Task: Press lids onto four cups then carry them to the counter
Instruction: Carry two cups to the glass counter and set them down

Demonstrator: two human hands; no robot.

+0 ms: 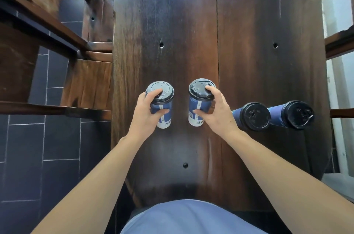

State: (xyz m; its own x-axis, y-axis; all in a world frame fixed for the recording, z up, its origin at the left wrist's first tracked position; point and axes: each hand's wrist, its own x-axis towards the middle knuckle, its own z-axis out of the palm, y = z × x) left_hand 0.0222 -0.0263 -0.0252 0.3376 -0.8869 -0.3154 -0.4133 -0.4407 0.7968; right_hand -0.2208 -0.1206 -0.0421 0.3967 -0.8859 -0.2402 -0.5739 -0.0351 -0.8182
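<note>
Your left hand (146,113) and right hand (216,113) each grip a lidded cup (162,105) (thumbs wrapped round the sleeves): keep both upright as you carry them.

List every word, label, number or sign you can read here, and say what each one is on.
None can be quoted.
Embossed lettering on the lid of the cup in the right hand: too blurred.
White print and label on that cup: too small.
White print on the left hand's cup: unreadable.
Raised marks on the two lids at right: illegible.
</note>
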